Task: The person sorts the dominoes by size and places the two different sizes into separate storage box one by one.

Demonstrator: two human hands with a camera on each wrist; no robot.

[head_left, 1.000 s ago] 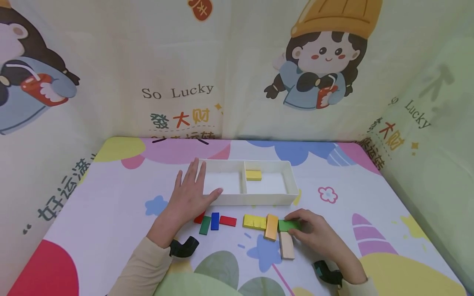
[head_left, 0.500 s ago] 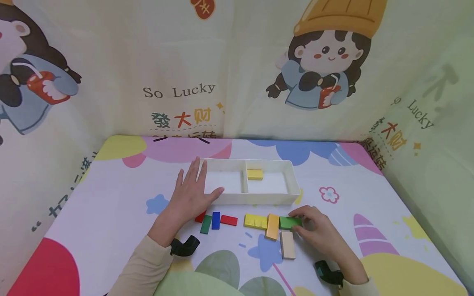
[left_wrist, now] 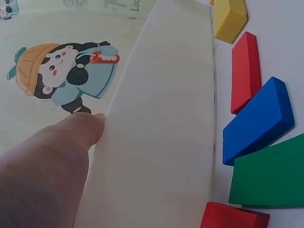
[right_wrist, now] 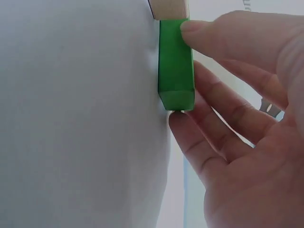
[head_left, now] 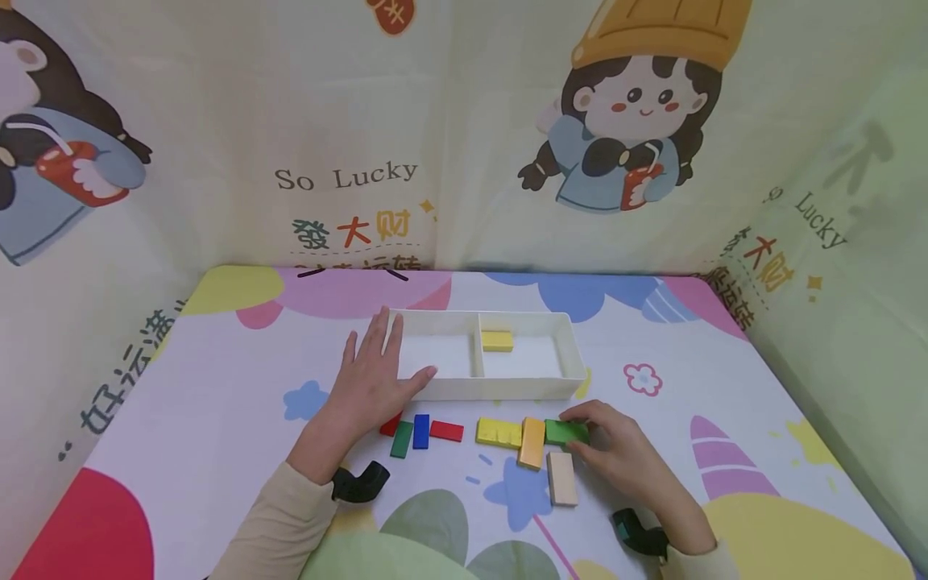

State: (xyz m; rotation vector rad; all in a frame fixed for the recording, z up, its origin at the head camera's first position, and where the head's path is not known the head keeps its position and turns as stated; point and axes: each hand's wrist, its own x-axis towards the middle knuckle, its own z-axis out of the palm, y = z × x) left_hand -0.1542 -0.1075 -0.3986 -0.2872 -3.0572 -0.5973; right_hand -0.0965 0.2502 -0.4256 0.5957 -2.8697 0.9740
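My right hand (head_left: 616, 447) pinches a green block (head_left: 564, 432) between thumb and fingers. That block lies at the right end of a row, beside an orange block (head_left: 532, 443). In the right wrist view the thumb presses one side of the green block (right_wrist: 175, 61) while the other fingers reach around it. A beige block (head_left: 561, 479) lies just in front of it. My left hand (head_left: 373, 387) rests with spread, straight fingers over the left end of a white two-compartment box (head_left: 500, 391); its thumb (left_wrist: 90, 126) touches the front rim.
A yellow block (head_left: 497, 341) sits in the box's right compartment. Before the box lie yellow blocks (head_left: 499, 432), a red block (head_left: 446, 431), a blue block (head_left: 421, 432) and a dark green block (head_left: 402, 440). Another red block (head_left: 391, 424) is partly behind the left hand.
The green block has shifted slightly away from me with the right hand, and a small gap now shows between it and the beige block. The left hand stays on the box.
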